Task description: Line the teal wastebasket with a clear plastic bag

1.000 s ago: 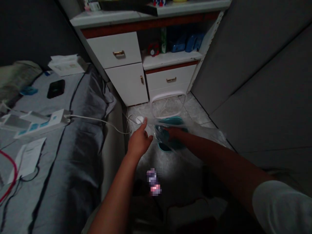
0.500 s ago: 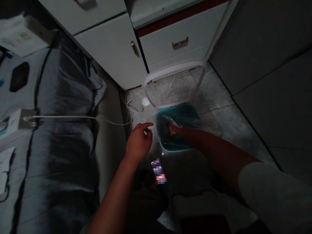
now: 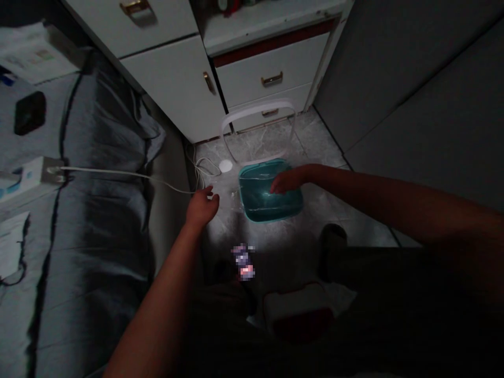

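A teal bin (image 3: 271,216) stands on the floor with a clear plastic bag (image 3: 255,197) spread over and inside its mouth. Its pale frame-shaped rim (image 3: 258,107) is tipped up at the back. My right hand (image 3: 289,179) is over the bin's right half, fingers pointing down and left against or just above the plastic; I see nothing gripped. To the left of the bin, my left hand (image 3: 201,207) hangs apart from it, thumb and forefinger spread, holding nothing. Loose clear film shows at the bin's left side.
A phone with a lit screen (image 3: 243,261) is in front of the bin. White cabinets (image 3: 165,84) stand behind. A bed (image 3: 106,220) is on the left, with a power strip (image 3: 35,178) whose cable (image 3: 129,173) trails to the floor. A grey panel (image 3: 413,105) rises on the right.
My right hand has come up out of the bag's inside to above the bin's mouth. The plastic now lies flatter across the bin. My left hand has moved away to the left.
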Available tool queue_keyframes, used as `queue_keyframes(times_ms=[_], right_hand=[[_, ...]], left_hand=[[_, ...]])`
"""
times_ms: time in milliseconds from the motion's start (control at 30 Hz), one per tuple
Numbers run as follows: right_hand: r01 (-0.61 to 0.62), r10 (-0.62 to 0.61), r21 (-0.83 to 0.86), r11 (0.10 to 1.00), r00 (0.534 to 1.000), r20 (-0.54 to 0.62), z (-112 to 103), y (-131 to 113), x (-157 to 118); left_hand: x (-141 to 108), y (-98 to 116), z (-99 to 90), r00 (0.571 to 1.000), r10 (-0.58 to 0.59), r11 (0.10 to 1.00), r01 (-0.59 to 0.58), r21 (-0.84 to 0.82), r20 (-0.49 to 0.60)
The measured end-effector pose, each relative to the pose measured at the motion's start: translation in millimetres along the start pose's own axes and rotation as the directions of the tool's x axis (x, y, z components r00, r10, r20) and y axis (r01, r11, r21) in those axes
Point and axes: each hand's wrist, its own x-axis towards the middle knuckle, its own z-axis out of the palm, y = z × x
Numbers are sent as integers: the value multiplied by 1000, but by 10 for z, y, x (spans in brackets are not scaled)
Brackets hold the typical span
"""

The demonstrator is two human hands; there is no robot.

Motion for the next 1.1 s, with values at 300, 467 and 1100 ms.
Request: queue_keyframes(times_ms=[300,467,1100], right_hand=[[-219,46,-297,930,868,-495,188,207,-1254],[-187,-7,-456,870,920,-391,656,160,-1295],[-200,30,-589,783,958,-285,778,186,-1140]], left_hand=[[-360,329,-35,930,307,922,-237,306,-204],[-313,346,282,839,484,813,-537,228,250],[-257,137,598,821,490,831,-541,126,293]])
